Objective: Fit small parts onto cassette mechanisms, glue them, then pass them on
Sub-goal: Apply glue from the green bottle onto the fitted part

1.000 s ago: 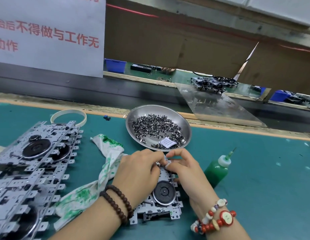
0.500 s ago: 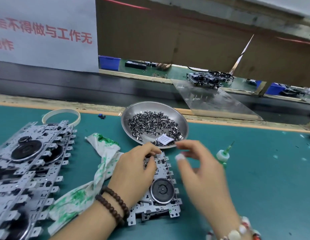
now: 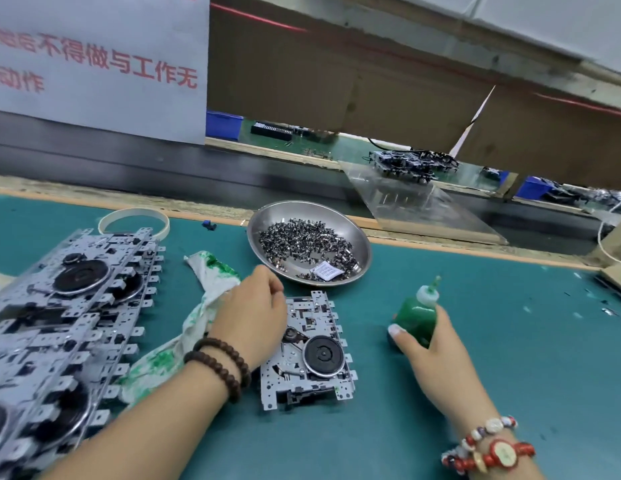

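A metal cassette mechanism (image 3: pixel 312 355) with a black round wheel lies flat on the green mat in front of me. My left hand (image 3: pixel 252 315) rests on its left edge with the fingers curled; whether it grips anything is hidden. My right hand (image 3: pixel 428 344) grips a small green glue bottle (image 3: pixel 418 315) that stands to the right of the mechanism, nozzle up. A steel bowl (image 3: pixel 357 237) of several small dark parts sits just behind the mechanism.
A long stack of cassette mechanisms (image 3: pixel 59 323) fills the left side. A green-stained white rag (image 3: pixel 198 306) lies beside my left hand. A tape ring (image 3: pixel 134 220) sits at the back left. Behind the mat's edge runs a conveyor with a clear plastic sheet (image 3: pixel 423 216).
My right hand left the top of the mechanism, swung right and took hold of the glue bottle. My left hand stayed at the mechanism's left edge.
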{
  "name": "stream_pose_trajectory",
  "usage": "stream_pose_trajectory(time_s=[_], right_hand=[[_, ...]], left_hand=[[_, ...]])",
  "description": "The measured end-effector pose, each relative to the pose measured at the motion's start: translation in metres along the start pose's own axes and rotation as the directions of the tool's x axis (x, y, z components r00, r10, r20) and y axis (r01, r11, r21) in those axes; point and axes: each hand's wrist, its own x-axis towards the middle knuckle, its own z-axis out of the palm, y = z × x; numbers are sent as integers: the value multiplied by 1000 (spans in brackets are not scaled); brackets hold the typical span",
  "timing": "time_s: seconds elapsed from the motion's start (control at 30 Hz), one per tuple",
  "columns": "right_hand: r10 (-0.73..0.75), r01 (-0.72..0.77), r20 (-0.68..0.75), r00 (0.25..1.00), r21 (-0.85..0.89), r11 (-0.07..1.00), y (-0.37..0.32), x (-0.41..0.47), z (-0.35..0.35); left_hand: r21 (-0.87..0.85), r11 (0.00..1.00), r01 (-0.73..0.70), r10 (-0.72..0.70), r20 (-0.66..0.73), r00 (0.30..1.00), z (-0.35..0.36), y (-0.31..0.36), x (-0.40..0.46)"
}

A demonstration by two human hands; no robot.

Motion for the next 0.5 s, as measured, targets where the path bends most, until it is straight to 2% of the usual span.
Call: stream_pose_trajectory(time_s=[0.07,0.17,0.23,0.33,0.37,0.43,0.5], right_hand=[[-44,44,-6,999,23,999,-6,0,-2],[-87,90,-24,996,204,975,-16,2,-4],[-93,101,-40,995,259,961,-22,5,-8],[-60,55,-3,998,440,896,-30,17,-15],[-26,9,23,999,560,828,-32,20,-17],[13,-96,112,994,779,620,-32,23,-16],[26,-172,178,984,886,430,-31,20,-12]], left_hand=[[72,995,-67,64,43,997,1,1,-2],[4,999,-36,36,77,996,-5,1,2],[-32,999,-25,29,138,990,-5,1,1],[-76,997,-21,39,237,971,-1,2,-2],[-85,996,-11,33,265,964,0,2,-2],[-89,996,2,27,322,946,1,0,-1],[-94,996,6,29,363,931,3,-1,-1]])
